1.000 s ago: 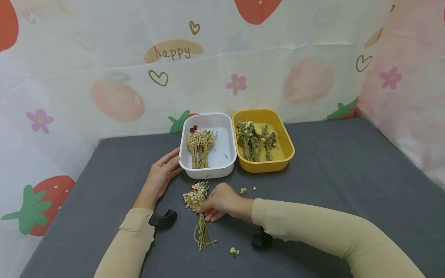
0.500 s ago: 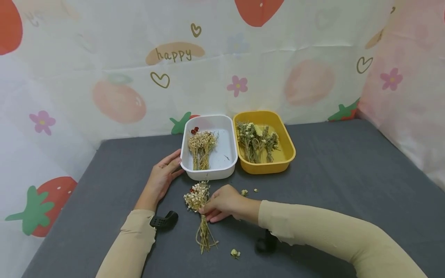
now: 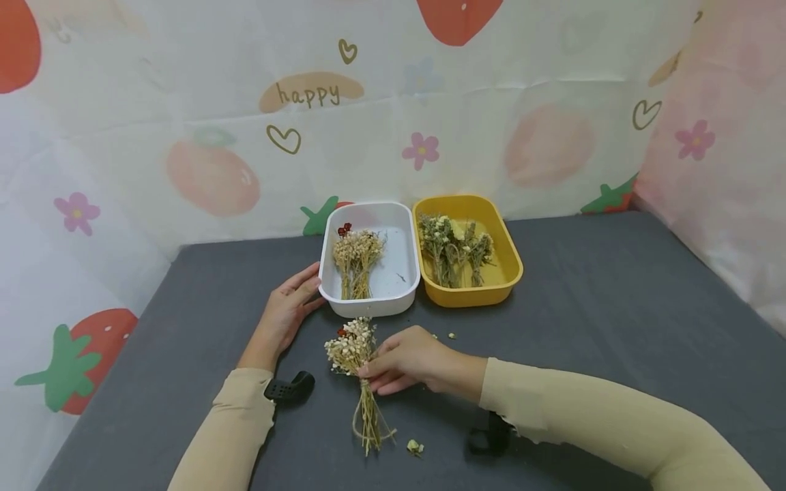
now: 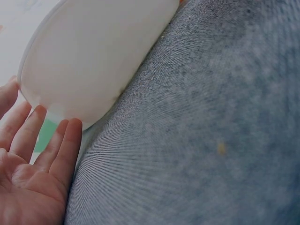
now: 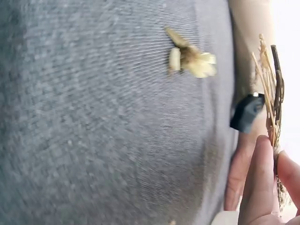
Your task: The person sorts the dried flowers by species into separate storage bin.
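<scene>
My right hand pinches a small bunch of dried flowers by its stems, just below the cream blossoms and one red bloom. Its tied stems point toward me over the grey cloth, and in the right wrist view thumb and fingers close on the stems. At the left side of the white tray, my left hand touches the wall with nearly straight fingers, as the left wrist view also shows. Inside that tray lie dried bunches with cream heads and a few red ones.
Right beside the white tray stands a yellow tray with greenish dried bunches. A fallen pale flower head lies near the front, and small bits lie behind my right hand. A printed fabric wall borders the table's back.
My right hand has shifted a little to the right with the dried flower bunch in its fingers. The left hand stays at the white tray's side.
</scene>
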